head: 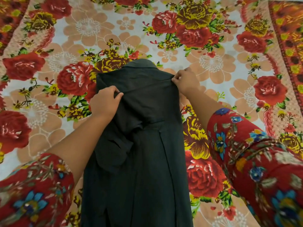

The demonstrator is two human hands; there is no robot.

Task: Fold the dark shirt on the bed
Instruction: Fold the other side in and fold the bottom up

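Fingers (174, 79) of the right hand (185, 81) pinch the dark shirt (144, 145) at two o'clock, left hand (105, 102) gripping at ten; shirt lies mid-bed (213, 66). Best keep both shoulders level, cloth taut.

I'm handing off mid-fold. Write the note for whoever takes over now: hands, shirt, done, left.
Left hand: pinching a fold of the shirt near its left shoulder.
Right hand: pinching the right shoulder edge.
Shirt: lies lengthwise on the bed, collar away from you, hem running out of view below.
Done: both sides look folded inward into a long narrow strip, and a sleeve lies bunched on the left half.
Left: smooth the shoulders and the sleeve, then fold the length up, probably hem toward collar.
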